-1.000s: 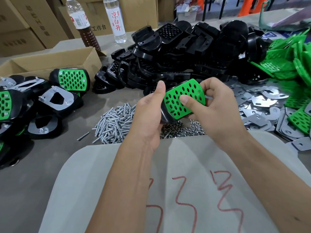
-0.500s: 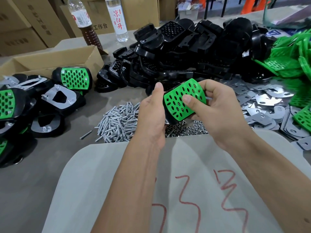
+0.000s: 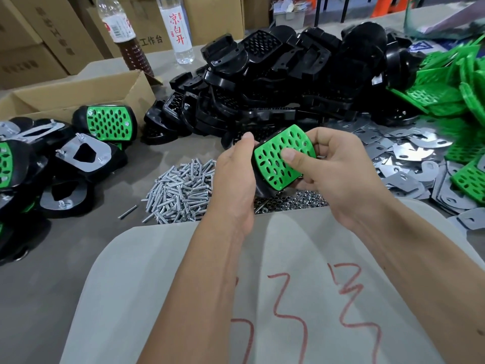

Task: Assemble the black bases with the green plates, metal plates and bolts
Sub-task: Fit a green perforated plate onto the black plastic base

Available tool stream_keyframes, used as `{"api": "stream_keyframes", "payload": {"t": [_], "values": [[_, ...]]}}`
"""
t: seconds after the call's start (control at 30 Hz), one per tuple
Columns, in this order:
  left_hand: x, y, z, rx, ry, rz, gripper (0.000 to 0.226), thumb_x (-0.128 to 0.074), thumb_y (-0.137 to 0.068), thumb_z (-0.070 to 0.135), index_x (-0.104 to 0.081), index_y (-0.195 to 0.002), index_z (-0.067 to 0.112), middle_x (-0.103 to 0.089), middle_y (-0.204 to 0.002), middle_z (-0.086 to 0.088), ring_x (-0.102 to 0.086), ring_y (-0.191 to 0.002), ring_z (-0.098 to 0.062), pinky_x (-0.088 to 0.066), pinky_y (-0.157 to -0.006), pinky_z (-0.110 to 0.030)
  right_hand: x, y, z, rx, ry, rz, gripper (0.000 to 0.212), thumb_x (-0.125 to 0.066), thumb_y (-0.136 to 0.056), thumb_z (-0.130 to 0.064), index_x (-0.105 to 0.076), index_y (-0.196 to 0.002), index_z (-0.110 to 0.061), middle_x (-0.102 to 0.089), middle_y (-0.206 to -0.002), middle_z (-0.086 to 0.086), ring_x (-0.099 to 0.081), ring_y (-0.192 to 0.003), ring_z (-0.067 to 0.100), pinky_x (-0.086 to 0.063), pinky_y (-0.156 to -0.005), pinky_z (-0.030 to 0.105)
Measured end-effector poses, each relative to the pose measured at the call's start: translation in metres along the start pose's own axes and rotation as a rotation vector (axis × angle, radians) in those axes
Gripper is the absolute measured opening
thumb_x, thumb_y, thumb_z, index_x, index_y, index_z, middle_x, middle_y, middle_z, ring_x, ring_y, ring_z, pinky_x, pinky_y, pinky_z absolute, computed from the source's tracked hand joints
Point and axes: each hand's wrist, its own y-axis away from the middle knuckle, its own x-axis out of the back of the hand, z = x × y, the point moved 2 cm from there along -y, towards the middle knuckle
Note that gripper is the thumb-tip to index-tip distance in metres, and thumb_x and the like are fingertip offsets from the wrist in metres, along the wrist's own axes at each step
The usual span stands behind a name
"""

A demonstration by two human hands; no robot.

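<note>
The green plate [image 3: 282,157], a perforated plastic piece with oval holes and rounded corners, sits on a glossy black base [image 3: 258,179] held above the table [image 3: 65,245] between both hands. The left hand [image 3: 233,179] wraps the base's left edge, thumb up. The right hand [image 3: 333,172] curls round the right side, its thumb pressing the plate's face. Shiny bolts [image 3: 181,190] lie heaped just below.

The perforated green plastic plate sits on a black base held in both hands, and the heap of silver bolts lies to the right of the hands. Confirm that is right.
Not quite. The head view shows the heap of silver bolts lying to the left of the hands, not the right. The rest holds: the perforated green plastic plate sits on a black base held by the left hand and right hand.
</note>
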Motion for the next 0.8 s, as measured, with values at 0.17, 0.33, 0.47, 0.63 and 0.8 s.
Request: {"api": "stream_keyframes", "payload": {"t": [0.17, 0.33, 0.47, 0.63, 0.8], "values": [[0.0037, -0.0018, 0.0032, -0.061, -0.028, -0.008, 0.072, -0.054, -0.101, 0.059, -0.061, -0.099, -0.013, -0.066, -0.083, -0.016, -0.067, -0.073, -0.025, -0.055, -0.055, -0.028, -0.0018, 0.0000, -0.0006, 0.031, 0.037, -0.040, 0.011, -0.080, -0.091, -0.013, -0.069, -0.091, -0.014, -0.076, -0.079, -0.001, -0.072, -0.063, 0.008, -0.060, -0.058, 0.028], [0.0062, -0.0019, 0.0024, -0.015, -0.048, -0.007, 0.044, -0.057, -0.105, 0.046, -0.071, -0.108, 0.004, -0.074, -0.086, -0.007, -0.071, -0.076, -0.020, -0.057, -0.056, -0.031, -0.0010, 0.0005, -0.0011, 0.085, 0.067, 0.008, 0.018, -0.081, -0.090, -0.009, -0.066, -0.096, -0.015, -0.076, -0.089, 0.003, -0.078, -0.077, 0.021, -0.061, -0.051, 0.034], [0.0058, -0.0014, 0.0022, 0.028, -0.008, 0.038, 0.038, -0.058, -0.104, 0.046, -0.071, -0.096, 0.011, -0.075, -0.082, -0.007, -0.073, -0.073, -0.020, -0.061, -0.063, -0.036, -0.0018, 0.0012, -0.0015, 0.110, 0.101, 0.006, 0.021, -0.081, -0.089, -0.007, -0.064, -0.096, -0.018, -0.075, -0.090, 0.002, -0.078, -0.079, 0.019, -0.062, -0.051, 0.037], [0.0047, -0.0022, 0.0018, 0.033, 0.019, 0.096, 0.038, -0.061, -0.103, 0.047, -0.068, -0.078, 0.019, -0.071, -0.077, -0.006, -0.070, -0.071, -0.022, -0.058, -0.061, -0.037, -0.0042, 0.0024, -0.0009, 0.097, 0.104, -0.013, 0.019, -0.080, -0.091, -0.009, -0.064, -0.095, -0.018, -0.076, -0.092, 0.004, -0.078, -0.078, 0.021, -0.062, -0.054, 0.038], [0.0021, -0.0016, 0.0013, 0.019, 0.013, 0.113, 0.052, -0.055, -0.104, 0.051, -0.066, -0.061, 0.025, -0.070, -0.069, -0.003, -0.068, -0.061, -0.018, -0.056, -0.059, -0.034, -0.0044, 0.0030, -0.0013, 0.056, -0.020, -0.038, 0.016, -0.078, -0.092, -0.008, -0.064, -0.092, -0.016, -0.077, -0.088, 0.006, -0.076, -0.078, 0.026, -0.058, -0.054, 0.036]]}}
